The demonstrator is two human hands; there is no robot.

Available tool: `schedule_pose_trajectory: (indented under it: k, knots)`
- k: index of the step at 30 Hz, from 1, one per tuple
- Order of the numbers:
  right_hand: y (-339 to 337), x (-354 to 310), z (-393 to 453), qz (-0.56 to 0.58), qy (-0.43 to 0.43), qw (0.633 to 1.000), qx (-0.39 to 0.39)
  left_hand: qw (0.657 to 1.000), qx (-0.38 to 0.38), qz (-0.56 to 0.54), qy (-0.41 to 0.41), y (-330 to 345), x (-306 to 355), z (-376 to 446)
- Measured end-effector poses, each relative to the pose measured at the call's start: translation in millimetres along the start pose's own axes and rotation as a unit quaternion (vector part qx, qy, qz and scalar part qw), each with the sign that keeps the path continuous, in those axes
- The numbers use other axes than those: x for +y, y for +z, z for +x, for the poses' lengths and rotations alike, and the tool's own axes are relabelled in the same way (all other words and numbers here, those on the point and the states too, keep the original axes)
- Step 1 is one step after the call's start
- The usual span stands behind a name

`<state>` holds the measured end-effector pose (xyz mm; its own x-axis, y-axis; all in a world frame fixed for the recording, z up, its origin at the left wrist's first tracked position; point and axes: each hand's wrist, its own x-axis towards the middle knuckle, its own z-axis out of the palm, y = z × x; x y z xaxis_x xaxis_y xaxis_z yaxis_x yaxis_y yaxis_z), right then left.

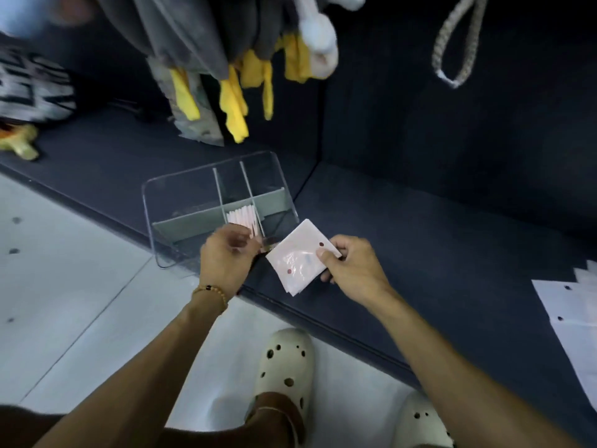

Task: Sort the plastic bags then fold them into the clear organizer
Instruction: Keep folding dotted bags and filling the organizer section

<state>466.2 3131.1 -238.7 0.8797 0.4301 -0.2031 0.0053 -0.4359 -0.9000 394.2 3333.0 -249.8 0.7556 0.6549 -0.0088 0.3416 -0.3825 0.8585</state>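
- Organizer: we see the clear organizer standing at the front edge of the dark platform, its grey dividers splitting it into compartments. A row of folded bags stands upright in its middle front compartment.
- Our left hand hovers at the organizer's front wall, just below that row; its fingers are curled inward, and we cannot tell whether they pinch anything.
- Just right of it, a folded plastic bag, pinkish white with small dark dots, is held above the platform's front edge, beside the organizer's right front corner.
- Our right hand grips that bag by its right edge, thumb on top and fingers curled beneath.
- At the platform's far right edge, flat unfolded bags lie in a loose stack, well apart from the organizer.
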Motion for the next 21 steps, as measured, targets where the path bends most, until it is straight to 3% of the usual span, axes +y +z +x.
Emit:
schedule_pose_trajectory:
  k: [2, 5, 9, 14, 21]
  knots:
    - [12.3, -6.7, 10.0, 0.008, -0.007, 1.000, 0.014, 0.983, 0.045, 0.175, 0.026, -20.0, -17.3, 15.1]
    - [25.4, -10.1, 18.5, -0.002, -0.005, 1.000, 0.020, 0.930, -0.033, 0.367, 0.008, -30.5, -36.5, 26.8]
    - [27.4, -8.1, 22.1, 0.010, 0.008, 0.999, 0.047, 0.924, -0.094, 0.366, 0.060, -24.6, -39.9, 30.9]
    - [8.3, -8.9, 19.0, 0.105, 0.014, 0.988, 0.116, 0.912, -0.161, 0.342, 0.157, -7.2, -31.5, 16.9]
    - [-34.2, -11.3, 19.2, 0.175, 0.017, 0.963, 0.204, 0.859, -0.250, 0.359, 0.267, 39.3, -4.4, -4.0]
